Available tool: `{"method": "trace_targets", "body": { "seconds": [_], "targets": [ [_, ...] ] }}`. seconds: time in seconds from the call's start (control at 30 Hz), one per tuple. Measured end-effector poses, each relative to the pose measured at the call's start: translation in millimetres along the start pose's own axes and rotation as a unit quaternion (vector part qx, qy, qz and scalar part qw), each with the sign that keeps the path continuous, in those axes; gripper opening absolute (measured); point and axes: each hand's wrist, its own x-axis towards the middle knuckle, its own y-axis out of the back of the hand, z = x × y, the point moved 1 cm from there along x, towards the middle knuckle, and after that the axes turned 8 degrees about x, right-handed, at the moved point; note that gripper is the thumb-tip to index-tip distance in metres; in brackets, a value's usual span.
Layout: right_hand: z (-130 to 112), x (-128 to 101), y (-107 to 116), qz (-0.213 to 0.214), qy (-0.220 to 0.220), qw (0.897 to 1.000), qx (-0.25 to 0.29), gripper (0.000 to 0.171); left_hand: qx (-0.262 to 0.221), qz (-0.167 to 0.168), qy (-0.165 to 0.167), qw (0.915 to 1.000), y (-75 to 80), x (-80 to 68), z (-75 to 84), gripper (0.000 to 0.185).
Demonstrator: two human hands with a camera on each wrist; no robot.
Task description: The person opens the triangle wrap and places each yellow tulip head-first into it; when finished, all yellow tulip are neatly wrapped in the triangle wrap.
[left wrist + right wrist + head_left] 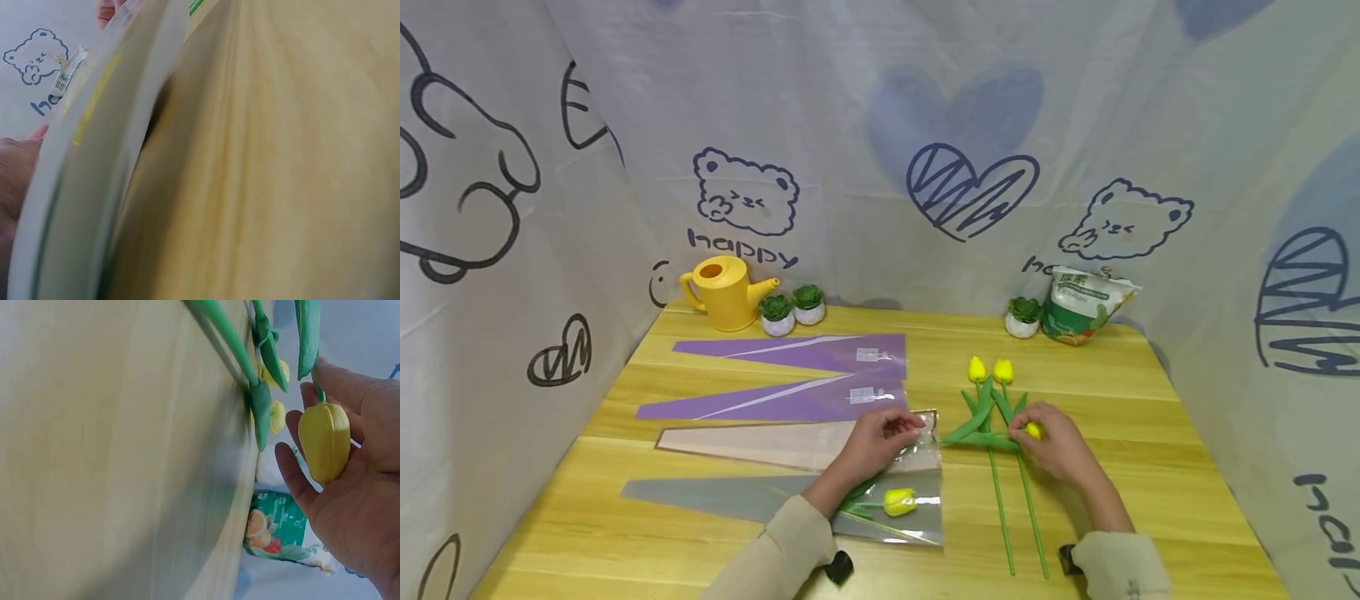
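My left hand (880, 440) pinches the lifted open end of a clear wrapping sleeve (925, 446) at the table's middle. Just in front of it, one yellow tulip (898, 501) lies inside a grey-clear sleeve (760, 496). In the left wrist view the sleeve's edge (94, 156) is a close blur beside my left hand (12, 175). My right hand (1054, 446) holds a yellow tulip bud (1033, 431); in the right wrist view the bud (324, 440) sits in my right hand (356, 506) with the fingers curled round it. Two more tulips (992, 392) lie flat next to it.
Two purple sleeves (805, 354) and a pale pink one (760, 442) lie spread on the wooden table (1150, 467). At the back stand a yellow watering can (724, 292), three small potted succulents (777, 315) and a green-white bag (1082, 304). Printed cloth walls close in the table.
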Motion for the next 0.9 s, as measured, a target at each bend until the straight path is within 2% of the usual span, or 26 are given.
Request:
{"method": "trace_targets", "body": {
  "seconds": [0.33, 0.9],
  "targets": [
    [-16.9, -0.6, -11.9, 0.01, -0.015, 1.0, 0.008, 0.005, 0.001, 0.0, -0.006, 1.0, -1.2, 2.7, 2.1, 0.011],
    [-44.8, 6.1, -39.9, 0.013, -0.019, 1.0, 0.015, 0.004, 0.012, -0.01, 0.005, 0.9999, 0.9, 3.1, 12.1, 0.01]
  ]
}}
